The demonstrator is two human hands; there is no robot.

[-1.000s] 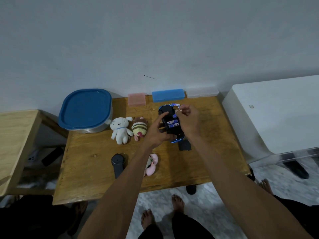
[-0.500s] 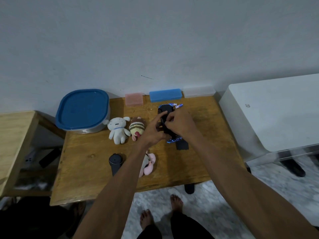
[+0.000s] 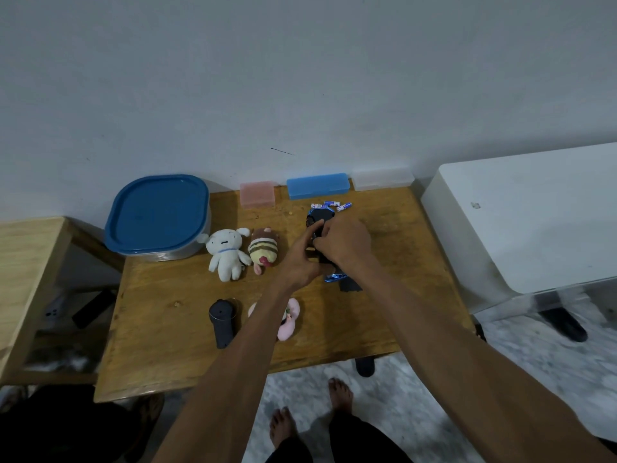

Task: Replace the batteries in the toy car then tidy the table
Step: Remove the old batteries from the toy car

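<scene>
The black and blue toy car [image 3: 320, 218] lies upside down on the wooden table [image 3: 173, 345], mostly covered by both hands. My left hand [image 3: 302, 259] grips its left side, fingers curled around the body. My right hand [image 3: 345, 243] sits on top of the car with its fingers curled down over the battery compartment; what they pinch is hidden. Three loose batteries [image 3: 330, 205] lie just beyond the car's far end. A dark flat piece [image 3: 350, 285], apparently the battery cover, lies by the car's near end.
A blue-lidded tub [image 3: 157, 217] stands at the back left. Pink [image 3: 257, 194], blue [image 3: 318, 185] and clear [image 3: 382, 178] cases line the wall. White [image 3: 227, 250], striped [image 3: 263, 252] and pink [image 3: 290, 320] plush toys and a black remote [image 3: 222, 320] lie on the table. A white appliance [image 3: 521, 215] stands to the right.
My right hand came down from the loose batteries beyond the car onto the battery compartment and now covers it. The left hand kept hold of the car.
</scene>
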